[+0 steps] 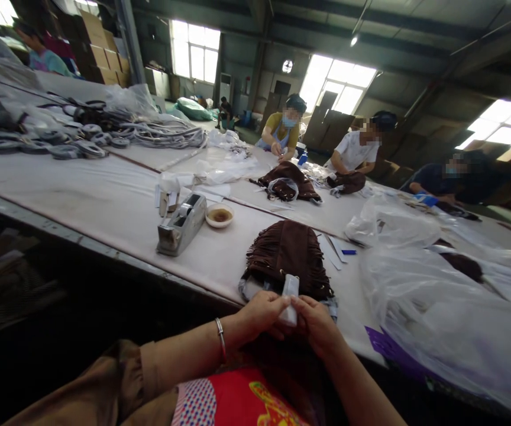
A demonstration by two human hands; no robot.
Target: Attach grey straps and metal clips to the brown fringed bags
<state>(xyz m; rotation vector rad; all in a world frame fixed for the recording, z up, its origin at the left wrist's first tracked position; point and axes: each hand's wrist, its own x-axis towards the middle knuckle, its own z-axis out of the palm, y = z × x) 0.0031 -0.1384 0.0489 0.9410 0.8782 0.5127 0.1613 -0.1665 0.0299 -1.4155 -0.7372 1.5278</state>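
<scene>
A dark brown fringed bag lies on the table close to its front edge. Just in front of it, my left hand and my right hand meet around a small white wrapped piece. Thumbs and fingers of both hands are closed on that piece from either side. Its upper end overlaps the bag near a small metal ring; its lower part is partly covered by my fingers. Clear plastic shows at the bag's lower corners.
A grey tape dispenser and a small dish with brown residue stand to the left. White strips and a blue item lie right of the bag. Plastic bags cover the right side. Co-workers handle brown bags across the table.
</scene>
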